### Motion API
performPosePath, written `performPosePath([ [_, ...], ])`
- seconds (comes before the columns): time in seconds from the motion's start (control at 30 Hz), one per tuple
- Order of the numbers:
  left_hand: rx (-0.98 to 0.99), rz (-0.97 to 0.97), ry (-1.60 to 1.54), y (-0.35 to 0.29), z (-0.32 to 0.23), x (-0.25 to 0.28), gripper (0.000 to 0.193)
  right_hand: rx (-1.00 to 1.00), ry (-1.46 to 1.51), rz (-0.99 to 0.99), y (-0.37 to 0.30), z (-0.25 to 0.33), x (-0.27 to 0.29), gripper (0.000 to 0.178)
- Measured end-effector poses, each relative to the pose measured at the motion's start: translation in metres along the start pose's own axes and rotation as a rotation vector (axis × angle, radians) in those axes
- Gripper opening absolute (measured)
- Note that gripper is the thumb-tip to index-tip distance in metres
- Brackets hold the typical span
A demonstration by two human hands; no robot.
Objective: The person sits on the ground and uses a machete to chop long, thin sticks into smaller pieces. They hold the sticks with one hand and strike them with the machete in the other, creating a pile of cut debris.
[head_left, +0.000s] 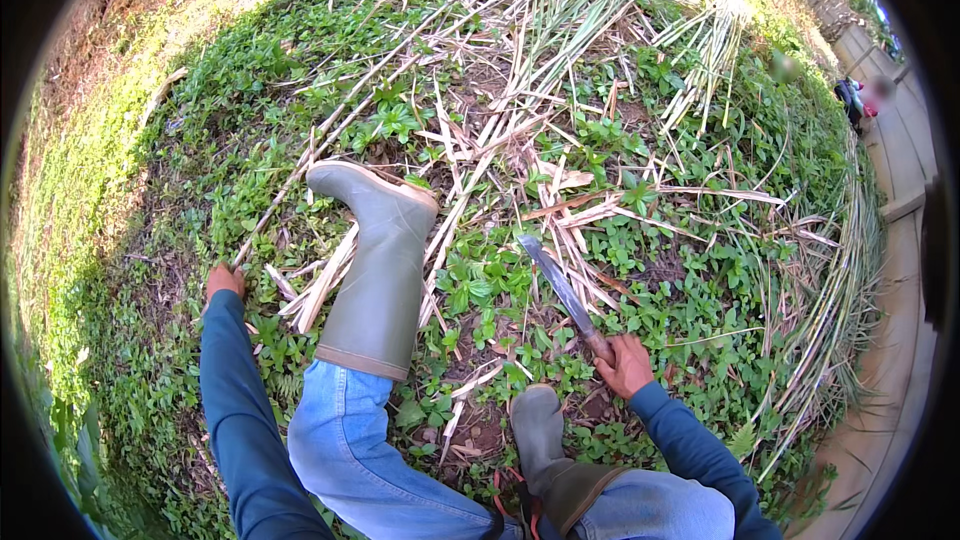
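My left hand (224,283), out at the left, is closed round the near end of a long thin stick (272,210). That stick slants up and away to the right, passing by the toe of my left boot (375,270). In my right hand (628,366) is the handle of a machete (562,288). Its long dark blade points forward and a little left, over low green plants and pale split strips (575,240). The blade touches nothing that I can make out. My right boot (540,430) is below and left of the right hand.
Dry stalks and long green leaf blades (590,0) are heaped ahead. More cut stalks (700,70) lie at the far right, and a long bundle of grass (830,310) runs along the right side. Beyond it is a pale paved strip (895,270), with a blurred person (868,100) farther off.
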State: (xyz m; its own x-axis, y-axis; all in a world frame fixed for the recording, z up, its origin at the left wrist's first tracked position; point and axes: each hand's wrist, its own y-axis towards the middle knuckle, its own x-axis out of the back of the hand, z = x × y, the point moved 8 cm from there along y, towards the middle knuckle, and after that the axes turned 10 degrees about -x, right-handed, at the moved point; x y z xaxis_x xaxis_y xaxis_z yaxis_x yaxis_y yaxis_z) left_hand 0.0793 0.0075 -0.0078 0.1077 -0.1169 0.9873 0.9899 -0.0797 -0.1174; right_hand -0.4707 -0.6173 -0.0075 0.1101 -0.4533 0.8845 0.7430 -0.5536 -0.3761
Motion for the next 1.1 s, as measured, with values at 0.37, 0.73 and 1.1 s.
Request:
performPosePath([
  [0.37,-0.253,-0.224,-0.199,-0.058,-0.038,0.047,0.031,-0.103,-0.055,-0.08,0.019,0.002,-0.007,0.045],
  [0.73,-0.407,-0.187,-1.177,-0.155,-0.033,0.142,0.031,-0.194,0.232,-0.269,-0.033,0.026,0.048,0.042],
  [1.1,-0.535,-0.165,-1.483,-0.184,-0.101,0.158,0.041,-0.298,0.614,-0.312,-0.077,0.031,0.08,0.042],
])
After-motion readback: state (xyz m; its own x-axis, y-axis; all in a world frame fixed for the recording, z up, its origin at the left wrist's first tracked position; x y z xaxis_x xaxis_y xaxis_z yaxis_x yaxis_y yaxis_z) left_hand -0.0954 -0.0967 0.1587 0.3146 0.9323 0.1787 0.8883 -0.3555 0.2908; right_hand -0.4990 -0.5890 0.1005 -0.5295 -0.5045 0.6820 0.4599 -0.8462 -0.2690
